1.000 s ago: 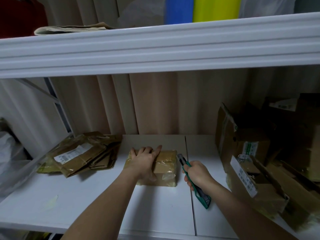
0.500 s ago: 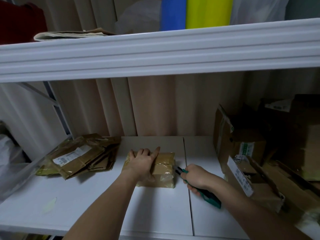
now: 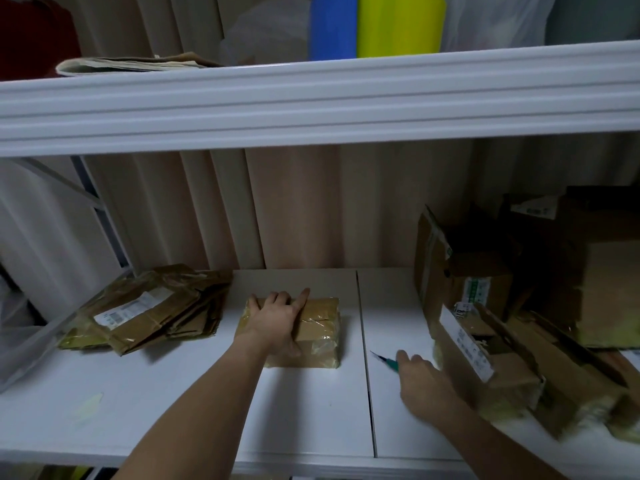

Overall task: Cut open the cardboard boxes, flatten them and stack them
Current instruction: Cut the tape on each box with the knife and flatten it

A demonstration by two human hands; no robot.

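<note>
Two hands work on the white shelf. The left hand lies palm down on a small taped cardboard box, fingers straight and spread over its top, pressing it against the shelf board. This box sits near the middle of the shelf, just left of the dark seam between the two boards. The right hand is to the right of the box, past the seam and apart from it, fingers curled round a green-handled knife whose tip points toward the box; motion blur makes it hard to say whether the blade is out. To the left of the box lies a stack of flattened boxes, a white label on the top one. To the right of the box, beyond the right hand, is a heap of opened boxes with flaps standing up and printed labels showing.
</note>
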